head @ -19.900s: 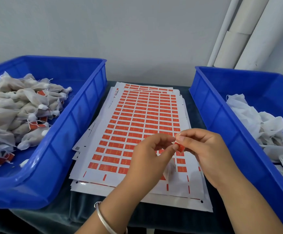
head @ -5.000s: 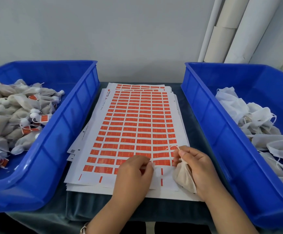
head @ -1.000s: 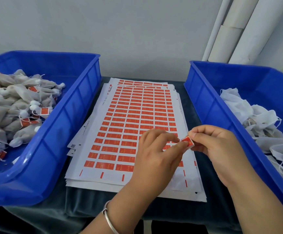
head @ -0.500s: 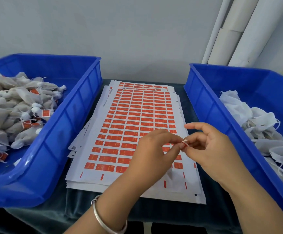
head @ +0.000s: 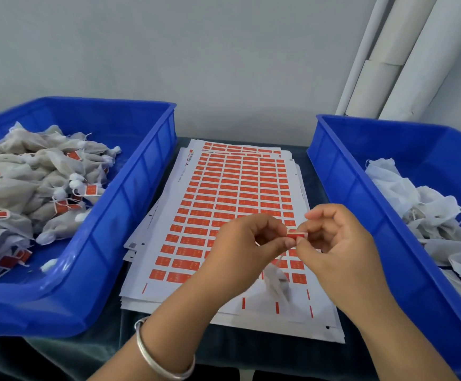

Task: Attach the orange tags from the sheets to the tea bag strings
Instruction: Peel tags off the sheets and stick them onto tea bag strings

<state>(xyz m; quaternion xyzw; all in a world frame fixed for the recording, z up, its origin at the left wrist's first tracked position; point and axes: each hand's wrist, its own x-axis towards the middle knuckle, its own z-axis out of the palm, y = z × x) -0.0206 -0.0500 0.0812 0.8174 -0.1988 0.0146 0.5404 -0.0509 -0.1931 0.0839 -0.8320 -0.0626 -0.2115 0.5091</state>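
Observation:
A stack of white sheets (head: pixel 232 199) printed with rows of orange tags lies on the dark table between two bins. Above its near end my left hand (head: pixel 244 251) and my right hand (head: pixel 339 248) meet, both pinching one small orange tag (head: pixel 296 234) between thumb and fingertips. A white tea bag (head: pixel 276 281) dangles blurred below the hands on its string. Whether the string lies inside the tag cannot be told.
A blue bin (head: pixel 119 232) on the left holds several tea bags with orange tags attached. A blue bin (head: pixel 361 204) on the right holds several white bags without tags. White pipes (head: pixel 400 56) stand at the back right against the wall.
The tag between my fingertips now shows as a flat folded orange strip; half a second ago only a sliver showed. My right index finger has curled in. The bag swings below.

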